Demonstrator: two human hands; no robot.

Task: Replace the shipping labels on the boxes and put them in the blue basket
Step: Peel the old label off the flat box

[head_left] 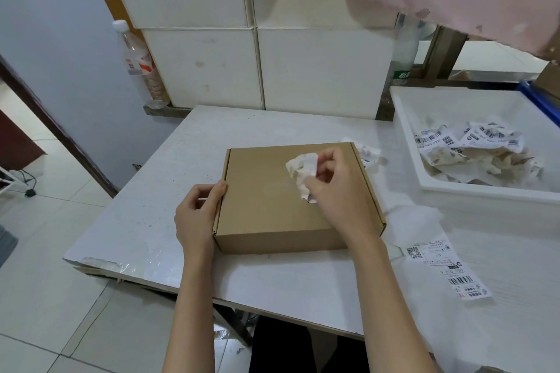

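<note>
Cardboard fills the middle of your view: the box lies flat on the white table, lid closed. Your left hand grips the box's left edge, thumb on top and fingers curled down its side. Your right hand sits over the box's top right part, fingertips pinching a crumpled, half-peeled old label. Right of the box, a fresh label lies flat on the table. Beyond that, farther right of the box, a white bin holds torn labels, with the blue basket peeking behind it.
</note>
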